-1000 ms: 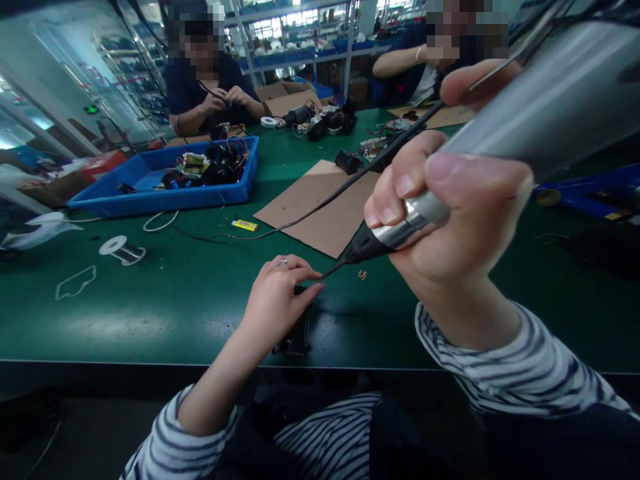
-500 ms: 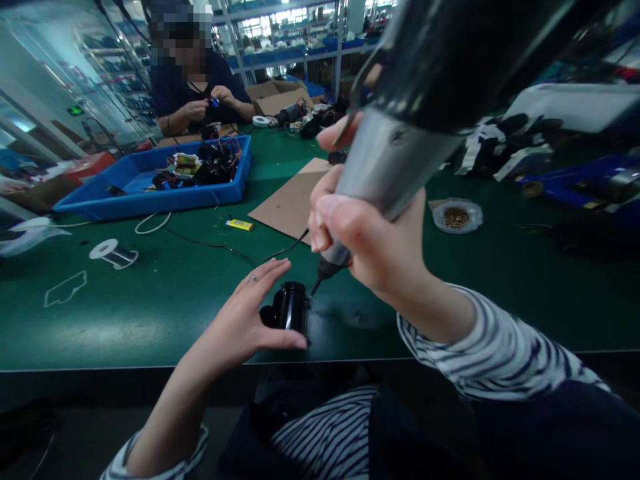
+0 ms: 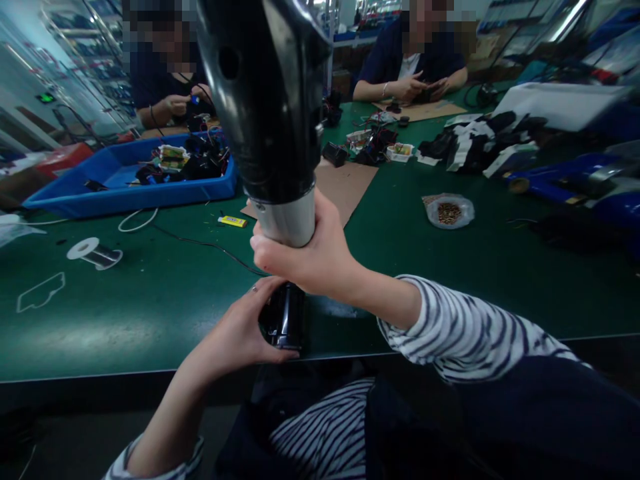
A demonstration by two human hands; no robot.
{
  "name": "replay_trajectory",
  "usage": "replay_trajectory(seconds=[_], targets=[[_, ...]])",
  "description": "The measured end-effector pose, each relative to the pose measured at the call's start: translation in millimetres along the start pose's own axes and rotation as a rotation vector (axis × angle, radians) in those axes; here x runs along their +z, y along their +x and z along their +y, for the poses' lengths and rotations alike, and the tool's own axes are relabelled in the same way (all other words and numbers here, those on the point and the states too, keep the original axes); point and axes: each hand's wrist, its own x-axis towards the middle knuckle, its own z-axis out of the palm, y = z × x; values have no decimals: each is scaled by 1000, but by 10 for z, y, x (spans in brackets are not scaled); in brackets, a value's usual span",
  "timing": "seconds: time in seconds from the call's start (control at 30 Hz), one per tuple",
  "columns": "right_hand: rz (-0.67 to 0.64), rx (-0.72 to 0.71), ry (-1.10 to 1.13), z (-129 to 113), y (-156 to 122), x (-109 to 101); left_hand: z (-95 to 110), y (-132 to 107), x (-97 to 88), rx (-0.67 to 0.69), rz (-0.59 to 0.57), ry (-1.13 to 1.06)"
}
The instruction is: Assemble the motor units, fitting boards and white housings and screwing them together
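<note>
Upright in my right hand (image 3: 317,257) is a large black-and-silver electric screwdriver (image 3: 270,113), my fingers wrapped round its metal lower end. Its tip is hidden behind that hand, right above a glossy black plastic housing (image 3: 290,319). The housing rests on the green table close to the front edge. My left hand (image 3: 237,330) clasps the housing from the left, thumb at its near end and fingers at its far end. A thin black cable (image 3: 215,245) runs over the table behind my left hand.
At the left stand a blue tray (image 3: 135,200) of wired parts and a wire spool (image 3: 95,253). A yellow glue-like tube (image 3: 233,221) lies near brown cardboard (image 3: 350,190). A bag of small screws (image 3: 450,212) sits to the right. Two co-workers sit opposite.
The screwdriver has swung from a slant to upright, moving left over the housing with my right hand. My left hand has closed round the housing. The view has turned right, showing a second co-worker.
</note>
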Motion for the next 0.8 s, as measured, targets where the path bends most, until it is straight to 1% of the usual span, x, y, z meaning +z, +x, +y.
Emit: replay_trajectory(seconds=[0.17,0.37,0.47,0.53,0.57,0.63,0.67,0.7,0.73,0.77,0.8], targets=[[-49,-24,-2,27,-29,11,-13,-10,18,-16,6,7],[-73,45,-14,74,-74,19,-41,10,-15,68,-11,0],[-83,68,56,9,-5,-39,-44,16,-7,63,-13,15],[-95,54,163,-82,88,-143,-8,6,41,23,9,44],[-85,30,220,-129,139,-215,25,-7,75,-29,48,80],[-17,-63,282,-194,228,-385,111,-50,137,-201,157,205],[29,-105,258,-201,256,-473,153,-79,154,-294,216,286],[71,-139,204,-190,268,-557,185,-110,155,-357,244,368],[103,-148,131,-160,266,-633,201,-138,137,-358,247,441],[129,-142,53,-116,250,-698,199,-160,102,-303,240,517],[149,-128,-12,-64,224,-751,177,-171,54,-194,239,596]])
